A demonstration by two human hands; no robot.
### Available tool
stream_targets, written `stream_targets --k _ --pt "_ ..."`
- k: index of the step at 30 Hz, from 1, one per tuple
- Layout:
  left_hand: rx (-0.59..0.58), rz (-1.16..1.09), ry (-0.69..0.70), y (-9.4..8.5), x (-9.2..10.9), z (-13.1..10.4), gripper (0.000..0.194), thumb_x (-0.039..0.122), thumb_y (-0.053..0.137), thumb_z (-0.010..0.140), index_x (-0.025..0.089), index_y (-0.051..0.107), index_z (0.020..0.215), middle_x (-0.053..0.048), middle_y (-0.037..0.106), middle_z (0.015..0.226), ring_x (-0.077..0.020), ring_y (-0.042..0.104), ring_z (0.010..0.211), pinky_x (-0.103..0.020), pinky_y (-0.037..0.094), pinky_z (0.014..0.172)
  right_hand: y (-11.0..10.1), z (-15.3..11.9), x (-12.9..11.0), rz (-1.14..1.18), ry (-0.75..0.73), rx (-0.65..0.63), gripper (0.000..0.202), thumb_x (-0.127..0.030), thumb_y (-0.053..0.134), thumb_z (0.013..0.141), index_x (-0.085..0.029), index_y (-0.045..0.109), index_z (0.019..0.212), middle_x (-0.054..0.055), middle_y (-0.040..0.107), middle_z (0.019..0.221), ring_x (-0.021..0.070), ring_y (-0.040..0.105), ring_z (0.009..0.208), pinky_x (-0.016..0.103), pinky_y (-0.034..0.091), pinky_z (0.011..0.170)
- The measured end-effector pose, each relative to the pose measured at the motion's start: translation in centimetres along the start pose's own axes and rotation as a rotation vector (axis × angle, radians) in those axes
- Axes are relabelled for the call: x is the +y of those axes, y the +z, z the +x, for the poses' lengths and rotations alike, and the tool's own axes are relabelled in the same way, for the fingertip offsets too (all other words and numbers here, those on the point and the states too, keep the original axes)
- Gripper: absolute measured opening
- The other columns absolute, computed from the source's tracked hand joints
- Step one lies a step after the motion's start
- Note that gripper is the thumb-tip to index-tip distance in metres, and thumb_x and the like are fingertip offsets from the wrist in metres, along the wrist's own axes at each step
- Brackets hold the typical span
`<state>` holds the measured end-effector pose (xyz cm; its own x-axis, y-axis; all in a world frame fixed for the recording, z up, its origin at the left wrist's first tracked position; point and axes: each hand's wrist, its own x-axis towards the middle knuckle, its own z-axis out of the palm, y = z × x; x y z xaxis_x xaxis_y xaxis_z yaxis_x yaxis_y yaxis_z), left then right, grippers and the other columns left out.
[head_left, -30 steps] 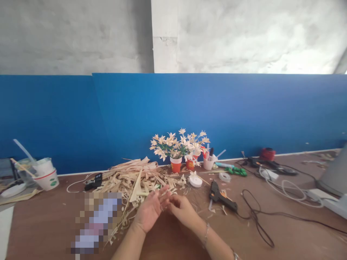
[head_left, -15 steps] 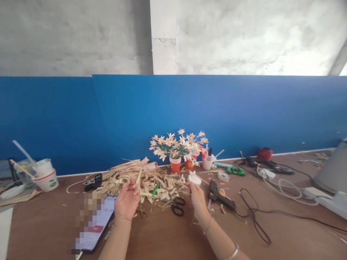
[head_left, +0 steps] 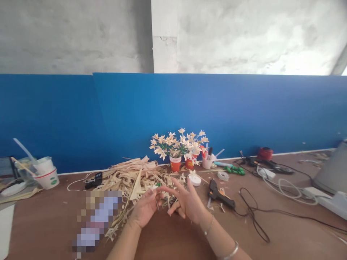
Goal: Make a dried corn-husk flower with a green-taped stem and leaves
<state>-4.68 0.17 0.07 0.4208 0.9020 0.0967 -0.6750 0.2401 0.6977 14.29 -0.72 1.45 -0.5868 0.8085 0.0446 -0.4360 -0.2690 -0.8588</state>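
Note:
Above the front of the pile, my left hand (head_left: 146,209) is half turned up with its fingers closed together; a thin sliver seems to show at the fingertips, too small to name. My right hand (head_left: 188,203) faces it with fingers spread, one fingertip close to the left fingers; I cannot tell if they touch. Behind both lies a heap of dried husk strips (head_left: 130,177). Black-handled scissors, seen half a second ago, are now mostly hidden by my right hand. A hot glue gun (head_left: 221,195) rests to the right, beside a round white lid-like piece (head_left: 194,180).
Husk flowers (head_left: 173,142) stand in red paper cups (head_left: 175,165) by the blue partition (head_left: 189,104). A clear tape roll (head_left: 223,176) and black cables (head_left: 255,216) lie right. At left are a blurred-out phone (head_left: 97,224) and a white tub (head_left: 48,180).
My hands have come together in the middle. The left moved right with its fingers closing; the right moved left and spread its fingers, covering the scissors.

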Motion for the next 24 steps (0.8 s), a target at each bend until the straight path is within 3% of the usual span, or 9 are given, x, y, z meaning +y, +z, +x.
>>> stream_targets --k 3,5,8,11,15,18,21,24 --pt "-0.047 -0.001 -0.003 0.3 -0.3 -0.1 0.010 0.018 0.071 0.065 0.016 0.069 0.074 -0.009 0.065 0.107 -0.0243 0.059 0.095 -0.035 0.043 0.083 -0.2 -0.2 -0.7 0.132 -0.061 0.016 0.079 -0.078 0.011 0.073 -0.033 0.027 0.136 0.016 0.042 0.134 0.0114 0.061 0.049 0.013 0.020 0.027" --pt "-0.104 -0.004 -0.019 0.6 -0.6 -0.1 0.012 0.019 0.072 0.063 0.017 0.069 0.074 -0.010 0.064 0.107 -0.0293 0.055 0.105 -0.042 0.035 0.094 -0.5 -0.4 -0.7 0.178 -0.096 0.038 0.080 -0.078 0.011 0.073 -0.031 0.033 0.133 0.014 0.049 0.130 0.0039 0.046 0.035 0.014 0.017 0.027" --pt "-0.160 -0.005 -0.027 1.4 -1.4 -0.2 0.014 0.022 0.073 0.062 0.018 0.069 0.074 -0.010 0.065 0.105 -0.0317 0.053 0.109 -0.047 0.030 0.099 -0.7 -0.5 -0.4 0.191 -0.103 0.081 0.078 -0.076 0.013 0.074 -0.029 0.038 0.130 0.013 0.055 0.123 0.0021 0.032 0.033 0.014 0.015 0.030" --pt "-0.193 0.020 -0.061 2.2 -1.9 -0.4 0.023 0.024 0.074 0.060 0.017 0.069 0.082 -0.010 0.065 0.099 -0.0292 0.056 0.103 -0.046 0.031 0.099 -0.7 -0.5 -0.2 0.213 -0.076 0.092 0.077 -0.076 0.016 0.074 -0.026 0.042 0.128 0.013 0.059 0.116 0.0053 0.036 0.039 0.014 0.016 0.033" --pt "-0.248 0.114 -0.124 2.6 -1.9 -0.6 0.031 0.027 0.076 0.058 0.015 0.069 0.086 -0.012 0.064 0.100 -0.0287 0.057 0.101 -0.045 0.032 0.097 -0.8 -0.5 -0.3 0.343 -0.102 0.118 0.075 -0.074 0.019 0.076 -0.024 0.044 0.126 0.012 0.060 0.114 0.0103 0.052 0.056 0.013 0.021 0.034" --pt "-0.252 0.214 -0.162 2.5 -2.1 -0.8 0.028 0.028 0.077 0.058 0.014 0.069 0.080 -0.011 0.066 0.091 -0.0274 0.058 0.095 -0.043 0.035 0.093 -0.9 -0.4 -0.4 0.421 -0.096 0.124 0.073 -0.073 0.020 0.077 -0.023 0.046 0.123 0.012 0.060 0.111 0.0144 0.059 0.073 0.013 0.031 0.039" --pt "-0.232 0.306 -0.201 2.3 -2.6 -0.7 0.019 0.024 0.076 0.059 0.013 0.068 0.072 -0.011 0.066 0.082 -0.0229 0.061 0.085 -0.036 0.038 0.087 -0.8 -0.3 -0.5 0.416 -0.075 0.128 0.073 -0.072 0.022 0.078 -0.017 0.049 0.119 0.014 0.061 0.108 0.0169 0.061 0.078 0.020 0.043 0.049" --pt "-0.169 0.234 -0.136 1.7 -2.6 -0.2 0.012 0.021 0.074 0.063 0.014 0.065 0.066 -0.008 0.065 0.073 -0.0172 0.060 0.074 -0.031 0.041 0.079 -0.9 -0.2 -0.5 0.400 -0.087 0.139 0.073 -0.070 0.025 0.079 -0.013 0.051 0.116 0.015 0.061 0.106 0.0179 0.061 0.083 0.026 0.047 0.063"
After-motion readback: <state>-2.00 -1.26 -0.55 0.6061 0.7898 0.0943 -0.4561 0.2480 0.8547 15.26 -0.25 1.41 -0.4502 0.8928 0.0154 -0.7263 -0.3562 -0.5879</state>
